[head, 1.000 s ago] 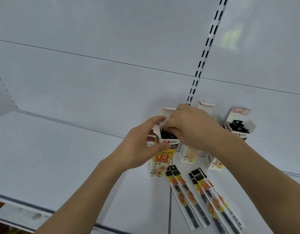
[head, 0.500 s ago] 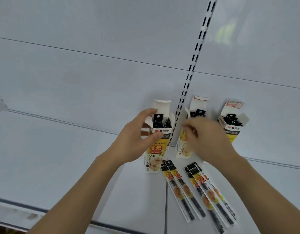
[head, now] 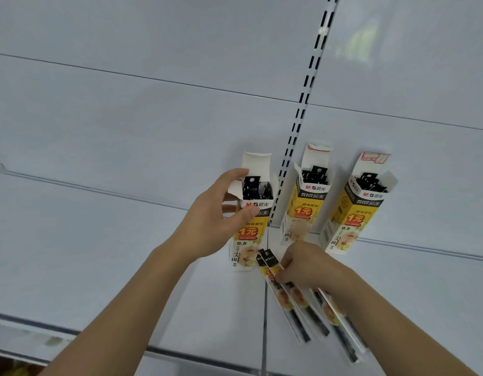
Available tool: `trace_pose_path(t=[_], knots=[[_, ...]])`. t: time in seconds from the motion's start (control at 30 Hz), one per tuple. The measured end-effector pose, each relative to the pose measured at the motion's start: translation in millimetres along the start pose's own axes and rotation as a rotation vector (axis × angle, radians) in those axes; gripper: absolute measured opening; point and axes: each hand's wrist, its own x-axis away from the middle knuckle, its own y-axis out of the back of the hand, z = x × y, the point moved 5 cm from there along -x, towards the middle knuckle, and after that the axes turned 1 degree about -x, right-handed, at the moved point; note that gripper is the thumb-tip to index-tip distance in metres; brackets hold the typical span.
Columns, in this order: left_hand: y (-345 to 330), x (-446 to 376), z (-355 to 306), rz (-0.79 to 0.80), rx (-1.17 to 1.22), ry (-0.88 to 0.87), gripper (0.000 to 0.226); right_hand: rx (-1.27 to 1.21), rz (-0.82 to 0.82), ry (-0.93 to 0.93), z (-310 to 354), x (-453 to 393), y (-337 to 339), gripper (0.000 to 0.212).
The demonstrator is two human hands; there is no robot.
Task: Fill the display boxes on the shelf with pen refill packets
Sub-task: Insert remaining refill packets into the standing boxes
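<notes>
Gripping the left display box (head: pixel 250 226) in your left hand (head: pixel 216 223), your right hand (head: pixel 307 264) pinches one of several refill packets (head: pixel 297 302) not yet boxed on the shelf (head: pixel 99 253).

1. Right hand (head: pixel 308 264) covers the upper ends of some loose refill packets (head: pixel 294 302); its fingertips are hidden beneath it;
2. Left hand (head: pixel 213 221) masks the left box (head: pixel 250 229) in part;
3. Both forearms run off the bottom edge;
4. Small box print is illegible.
</notes>
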Motion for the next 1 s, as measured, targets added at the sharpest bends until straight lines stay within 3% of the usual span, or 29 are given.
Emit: trace_pose_path(t=[0.27, 0.37, 0.53, 0.73, 0.83, 1.0], knots=[[3.8, 3.1, -2.1, -0.009, 0.013, -0.003, 0.061, -0.279, -0.126, -0.007, 1.3, 9.4, 22.6, 0.024], [5.0, 3.2, -3.7, -0.011, 0.013, -0.007, 0.061, -0.163, -0.057, -0.041, 8.0, 5.0, 2.0, 0.041], [5.4, 4.2, -4.9, -0.009, 0.011, -0.009, 0.061, -0.037, -0.014, -0.062, 18.5, -1.0, -12.0, 0.027], [6.0, 7.0, -6.7, 0.006, -0.008, -0.014, 0.059, -0.052, -0.023, -0.042, 23.6, 10.7, 2.3, 0.025], [10.7, 4.9, -8.8, 0.030, -0.047, 0.002, 0.054, -0.233, -0.154, 0.015, 24.5, 36.4, 45.6, 0.013], [10.0, 2.7, -10.3, 0.061, -0.099, 0.009, 0.041, -0.693, -0.674, 0.188, 34.2, 108.1, 149.0, 0.005]])
